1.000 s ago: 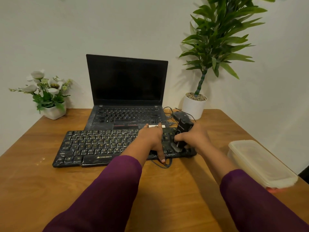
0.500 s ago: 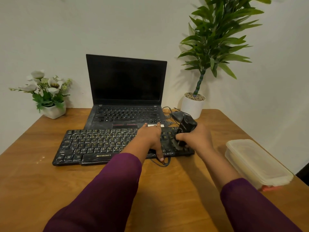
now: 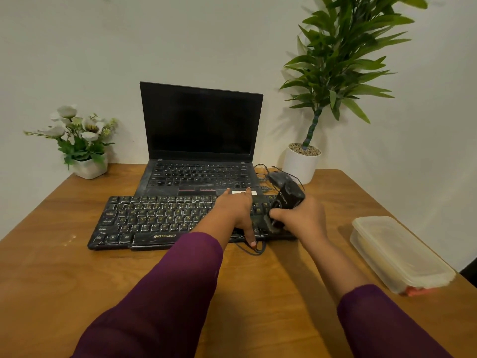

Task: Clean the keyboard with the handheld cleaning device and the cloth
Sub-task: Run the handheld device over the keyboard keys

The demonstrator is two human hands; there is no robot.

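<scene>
Head view. A black keyboard [image 3: 165, 219] lies flat across the centre of the frame on a wooden worktop [image 3: 64, 277], its long edge parallel to the lower border. Its keys bear pale yellowish legends and its surface is mottled with grey dust and smears; the word ZEBRONICS is printed on the front lip. The left hand [image 3: 236, 211] rests palm down on the right-hand part of the keyboard, fingers spread, the thumb reaching over the front edge to the worktop. A dark cable [image 3: 254, 249] loops on the worktop just beside that thumb. The right hand [image 3: 302, 219] is wrapped around a black handheld cleaning device [image 3: 286, 202], which tilts toward the upper right; its lower end, a greyish nozzle or brush, meets the keys at the keyboard's right end. Behind the keyboard, touching or nearly touching it, stands an open laptop [image 3: 201, 140] with a dark screen. At centre right a dark mouse [image 3: 277, 177] lies near a white-potted green plant [image 3: 333, 60]. A flower pot [image 3: 82, 140] occupies the middle left. A lidded translucent container [image 3: 397, 251] sits at lower right. Both forearms wear purple sleeves [image 3: 165, 306].
</scene>
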